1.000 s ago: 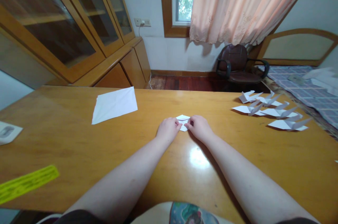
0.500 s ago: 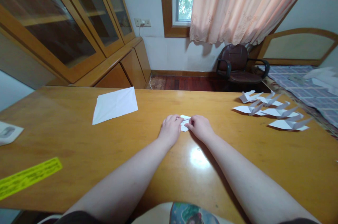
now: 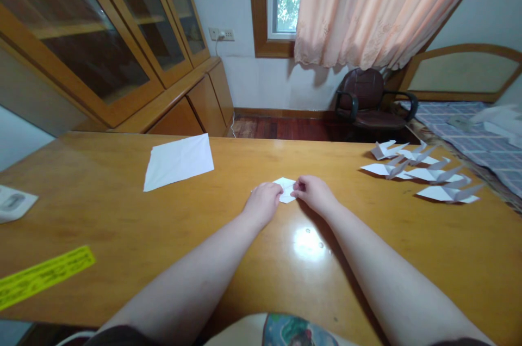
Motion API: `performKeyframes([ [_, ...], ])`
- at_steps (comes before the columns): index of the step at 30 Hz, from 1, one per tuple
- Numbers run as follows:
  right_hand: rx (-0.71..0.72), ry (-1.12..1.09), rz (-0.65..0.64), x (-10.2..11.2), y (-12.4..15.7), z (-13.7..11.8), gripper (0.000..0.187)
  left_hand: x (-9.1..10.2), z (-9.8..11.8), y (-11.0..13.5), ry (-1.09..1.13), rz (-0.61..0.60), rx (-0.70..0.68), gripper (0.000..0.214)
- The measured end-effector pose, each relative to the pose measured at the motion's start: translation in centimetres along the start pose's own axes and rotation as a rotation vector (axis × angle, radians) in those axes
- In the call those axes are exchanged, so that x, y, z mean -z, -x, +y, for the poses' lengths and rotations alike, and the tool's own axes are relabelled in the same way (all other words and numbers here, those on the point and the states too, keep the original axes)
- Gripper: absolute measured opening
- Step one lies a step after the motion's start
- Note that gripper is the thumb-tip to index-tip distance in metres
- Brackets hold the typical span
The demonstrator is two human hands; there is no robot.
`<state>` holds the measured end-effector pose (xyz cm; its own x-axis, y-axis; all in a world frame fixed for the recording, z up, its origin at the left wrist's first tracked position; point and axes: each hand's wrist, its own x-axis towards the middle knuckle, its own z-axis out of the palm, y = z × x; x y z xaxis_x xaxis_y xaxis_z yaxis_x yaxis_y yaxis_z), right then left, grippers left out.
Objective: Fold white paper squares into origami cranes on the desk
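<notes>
Now drawing the left hand [image 3: 264, 202] back a little from its place over the small folded paper [image 3: 286, 188] half a second ago, uncovering more of the white diamond again. Keeping the right hand [image 3: 315, 193] almost exactly as before, curled closed, pinching the paper's right side between thumb and fingertips. Curling the left hand closed as well, nipping the paper's left edge. Pinning the paper low against the table [image 3: 122, 226], around its middle, straight ahead, between both hands. Probably pressing down and re-gripping one crease, going by that small back-and-forth, rather than opening anything out; apparently working on a piece already several layers thick.

Handling thin, matte white paper, sharply creased, pointed at the far corner. Working on glossy, honey-coloured wood, smooth enough for mirroring a bright patch of light just below the hands. Leaving a flat white sheet [image 3: 178, 161] well apart to the left, showing a soft diagonal crease. Leaving a cluster of folded paper birds [image 3: 424, 174] well apart to the right, all thin wings and spiky tips. Leaving a yellow printed strip [image 3: 44, 276] and a white card [image 3: 14, 202] lying near the table's left edge.
</notes>
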<state>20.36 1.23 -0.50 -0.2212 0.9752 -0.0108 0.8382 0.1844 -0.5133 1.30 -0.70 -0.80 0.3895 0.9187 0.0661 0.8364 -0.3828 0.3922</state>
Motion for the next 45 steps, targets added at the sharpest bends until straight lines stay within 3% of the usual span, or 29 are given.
performKeyframes([
  [3,0.213,-0.014,-0.005,0.0,0.1,0.0,0.006,0.2,-0.1,0.1,-0.001,0.005,-0.009,0.020],
  [6,0.258,-0.047,-0.038,0.0,0.4,-0.2,0.013,0.3,0.0,0.1,-0.004,0.034,-0.008,0.017],
  [17,0.082,-0.023,0.014,-1.2,0.1,-0.5,0.016,0.3,0.2,-0.3,0.036,0.055,0.065,0.016],
  [31,0.006,0.079,0.029,-1.2,0.2,-1.3,0.017,0.2,0.4,-0.7,0.104,0.076,0.153,0.009],
  [38,-0.018,0.076,0.032,-1.2,0.3,-1.2,0.018,-0.2,0.3,-0.1,0.032,0.078,0.071,0.015],
  [45,-0.006,0.043,0.038,-1.2,0.2,-1.0,0.017,0.2,2.5,1.2,-0.189,-0.026,-0.046,0.026],
])
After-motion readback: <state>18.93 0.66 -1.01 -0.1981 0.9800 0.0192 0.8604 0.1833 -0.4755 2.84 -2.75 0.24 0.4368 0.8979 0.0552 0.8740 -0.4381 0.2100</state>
